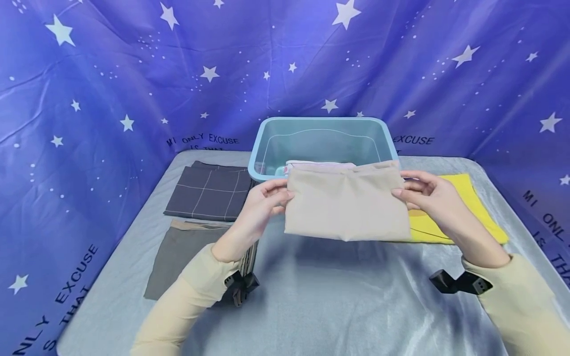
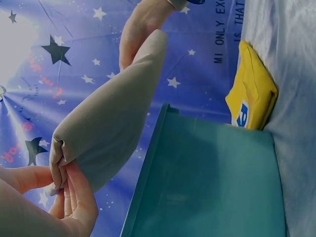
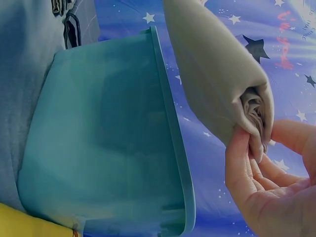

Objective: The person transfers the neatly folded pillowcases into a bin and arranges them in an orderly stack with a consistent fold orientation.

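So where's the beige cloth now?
In the head view, the beige cloth is just right of centre, held up by the left hand and right hand, partly hiding the teal bin, left of the yellow cloth.

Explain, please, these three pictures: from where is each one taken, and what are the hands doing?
No robot is here; a person's bare left hand and right hand do the work. The wide picture is from a head camera, looking down. The other two are from small black cameras on the wrists. Both hands pinch a folded beige cloth by its ends, near a teal bin with a pale cloth inside. On the table lie a dark checked cloth, a grey cloth and a yellow cloth.
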A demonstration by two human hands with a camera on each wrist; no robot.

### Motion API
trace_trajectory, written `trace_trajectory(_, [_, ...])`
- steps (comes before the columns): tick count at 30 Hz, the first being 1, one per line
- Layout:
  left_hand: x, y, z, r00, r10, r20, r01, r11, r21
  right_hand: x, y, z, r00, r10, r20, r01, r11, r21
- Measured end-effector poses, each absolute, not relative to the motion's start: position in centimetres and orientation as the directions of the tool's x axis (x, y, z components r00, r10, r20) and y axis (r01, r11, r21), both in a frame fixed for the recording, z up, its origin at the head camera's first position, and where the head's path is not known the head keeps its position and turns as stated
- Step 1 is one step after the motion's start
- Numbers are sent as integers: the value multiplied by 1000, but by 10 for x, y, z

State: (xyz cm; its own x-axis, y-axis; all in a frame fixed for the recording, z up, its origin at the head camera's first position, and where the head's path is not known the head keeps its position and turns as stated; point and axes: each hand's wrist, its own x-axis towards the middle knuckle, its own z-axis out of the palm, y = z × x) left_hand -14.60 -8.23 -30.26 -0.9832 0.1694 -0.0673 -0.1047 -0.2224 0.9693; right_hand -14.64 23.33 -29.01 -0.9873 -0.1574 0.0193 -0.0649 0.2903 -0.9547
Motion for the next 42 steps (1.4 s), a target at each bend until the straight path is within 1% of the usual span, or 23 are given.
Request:
trace_trajectory(3, [-150, -84, -301, -983, 168, -71, -108, -222, 969, -150, 231, -287, -987, -160, 17, -61, 274, -960])
trace_trajectory(7, [-155, -86, -298, -984, 159, -83, -117, -220, 968, -153, 227, -283, -989, -145, -6, -45, 345, -938])
trace_trajectory(12, [-160, -87, -295, -986, 137, -97, -124, -205, 971, -157, 224, -278, -992, -126, -26, -24, 375, -927])
trace_trajectory(18, [-167, -89, -291, -987, 129, -91, -117, -205, 972, -166, 224, -275, -989, -149, -20, -33, 342, -939])
trace_trajectory(24, [-175, -91, -287, -987, 129, -98, -122, -186, 975, -174, 220, -272, -991, -126, -38, -6, 335, -942])
trace_trajectory(31, [-185, -93, -281, -988, 127, -88, -109, -176, 978, -182, 218, -267, -990, -139, -32, -15, 327, -945])
trace_trajectory(38, [-196, -95, -276, -986, 129, -107, -127, -159, 979, -192, 217, -261, -987, -145, -61, 20, 269, -963])
trace_trajectory(42, [-202, -95, -273, -986, 124, -111, -129, -150, 980, -198, 217, -257, -986, -152, -70, 20, 303, -953])
